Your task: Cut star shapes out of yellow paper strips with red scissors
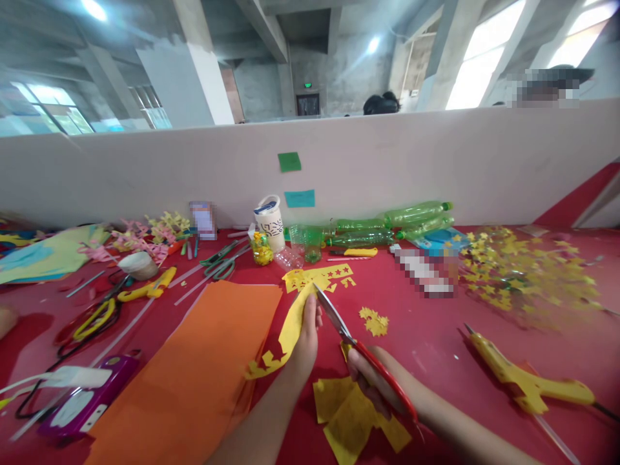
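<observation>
The yellow strip [292,326] is pinched in the left hand [309,336], its upper end at the blade tips of the red-handled scissors [335,314], which are gripped in the right hand [378,378]. Fingertips could be nicked if the blades were angled inward, so near are they held. A ragged cut could be caused by the limp strip buckling. Just beyond, the star-punched piece [339,271] could be snagged by the tips.
</observation>
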The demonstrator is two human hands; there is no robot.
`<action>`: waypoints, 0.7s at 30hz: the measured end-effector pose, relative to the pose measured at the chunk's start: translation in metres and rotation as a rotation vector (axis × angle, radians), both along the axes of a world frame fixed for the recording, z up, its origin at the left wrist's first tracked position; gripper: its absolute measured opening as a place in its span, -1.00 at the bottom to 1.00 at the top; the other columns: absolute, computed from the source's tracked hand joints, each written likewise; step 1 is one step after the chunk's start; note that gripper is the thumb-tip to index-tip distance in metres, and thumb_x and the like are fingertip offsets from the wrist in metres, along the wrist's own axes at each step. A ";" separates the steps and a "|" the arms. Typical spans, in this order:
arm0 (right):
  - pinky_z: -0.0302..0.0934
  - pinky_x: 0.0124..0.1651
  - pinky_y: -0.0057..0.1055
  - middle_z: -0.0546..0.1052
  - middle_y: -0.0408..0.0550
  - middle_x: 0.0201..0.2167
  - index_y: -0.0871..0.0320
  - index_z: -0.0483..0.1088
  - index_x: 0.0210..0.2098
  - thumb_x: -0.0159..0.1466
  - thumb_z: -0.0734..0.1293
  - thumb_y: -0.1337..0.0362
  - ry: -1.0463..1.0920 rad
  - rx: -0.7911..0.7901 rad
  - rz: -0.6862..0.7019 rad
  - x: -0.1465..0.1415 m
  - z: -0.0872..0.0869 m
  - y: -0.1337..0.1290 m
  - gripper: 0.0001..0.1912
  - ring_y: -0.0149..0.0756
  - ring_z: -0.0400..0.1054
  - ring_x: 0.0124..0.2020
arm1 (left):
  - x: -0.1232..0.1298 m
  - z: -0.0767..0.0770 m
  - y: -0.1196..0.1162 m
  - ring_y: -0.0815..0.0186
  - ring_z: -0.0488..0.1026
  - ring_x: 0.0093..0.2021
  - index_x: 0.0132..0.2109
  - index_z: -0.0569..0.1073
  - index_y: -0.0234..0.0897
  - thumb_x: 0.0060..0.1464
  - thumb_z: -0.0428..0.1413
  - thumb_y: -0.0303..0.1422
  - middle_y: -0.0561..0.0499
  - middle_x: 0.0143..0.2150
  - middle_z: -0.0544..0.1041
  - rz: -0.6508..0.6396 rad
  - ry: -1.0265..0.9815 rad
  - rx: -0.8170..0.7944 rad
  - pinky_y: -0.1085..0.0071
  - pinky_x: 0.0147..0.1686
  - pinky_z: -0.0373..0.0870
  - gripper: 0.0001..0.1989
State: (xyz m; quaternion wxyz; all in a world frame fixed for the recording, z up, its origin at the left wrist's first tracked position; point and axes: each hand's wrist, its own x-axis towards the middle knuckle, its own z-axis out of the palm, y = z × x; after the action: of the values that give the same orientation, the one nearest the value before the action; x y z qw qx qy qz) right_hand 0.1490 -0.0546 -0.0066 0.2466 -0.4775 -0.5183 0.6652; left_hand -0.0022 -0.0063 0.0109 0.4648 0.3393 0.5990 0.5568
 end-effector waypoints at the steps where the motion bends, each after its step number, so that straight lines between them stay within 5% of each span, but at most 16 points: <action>1: -0.07 -0.82 -0.67 0.19 -0.35 -0.76 0.15 0.18 -0.48 0.19 0.14 -0.26 0.008 0.006 -0.001 -0.001 0.002 -0.001 -0.44 -0.61 0.01 -0.85 | 0.001 0.002 -0.001 0.32 0.39 -0.48 -0.51 0.43 -0.27 -0.13 0.10 0.12 0.01 -0.54 0.45 0.003 0.009 -0.006 0.43 -0.40 0.35 -0.51; 21: -0.07 -0.75 -0.64 0.17 -0.36 -0.72 0.13 0.13 -0.46 0.21 0.17 -0.22 -0.014 0.062 0.043 0.003 0.011 -0.001 -0.49 -0.60 0.03 -0.80 | -0.008 -0.014 0.008 0.38 0.27 -0.56 -0.51 0.40 -0.25 -0.03 0.07 0.05 0.06 -0.58 0.39 -0.061 0.001 0.117 0.45 -0.49 0.24 -0.57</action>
State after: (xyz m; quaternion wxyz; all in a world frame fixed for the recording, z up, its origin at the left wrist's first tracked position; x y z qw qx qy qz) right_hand 0.1521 -0.0558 0.0045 0.2434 -0.4632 -0.5504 0.6505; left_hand -0.0102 0.0019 -0.0030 0.4606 0.3843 0.5551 0.5762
